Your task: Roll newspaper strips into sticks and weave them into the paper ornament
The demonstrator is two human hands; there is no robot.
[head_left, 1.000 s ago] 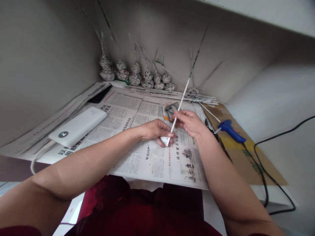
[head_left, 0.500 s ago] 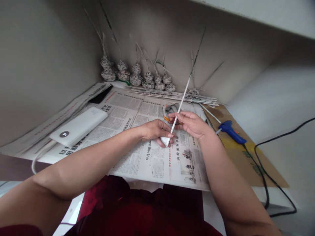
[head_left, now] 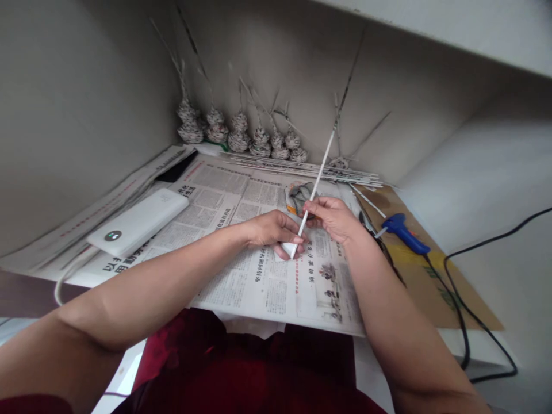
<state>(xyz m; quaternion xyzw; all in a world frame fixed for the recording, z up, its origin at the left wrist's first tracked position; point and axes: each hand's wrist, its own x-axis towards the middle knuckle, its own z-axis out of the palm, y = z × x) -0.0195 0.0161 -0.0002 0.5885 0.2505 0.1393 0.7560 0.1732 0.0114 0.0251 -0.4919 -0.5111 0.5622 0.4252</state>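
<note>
A long, thin rolled paper stick (head_left: 321, 171) slants up and to the right between my hands, white at its lower part and dark-printed toward the tip. My left hand (head_left: 276, 231) is closed on its lower end, where a flat white flap of paper shows under the fingers. Higher up, my right hand (head_left: 330, 217) pinches the stick between thumb and fingers. Both hands are over the newspaper (head_left: 241, 282) spread on the table. Just beyond my right hand lies a grey and orange item (head_left: 297, 198), partly hidden.
Several woven paper gourds (head_left: 239, 132) stand along the back wall, with a bundle of paper sticks (head_left: 302, 168) before them. A white power bank (head_left: 140, 221) with a cable lies left. On the right, a blue glue gun (head_left: 404, 233) rests on cardboard (head_left: 457, 293).
My right hand has shifted slightly along the stick, its fingers closing more tightly. The stick's tip reaches a little higher. My left hand stays nearly in place.
</note>
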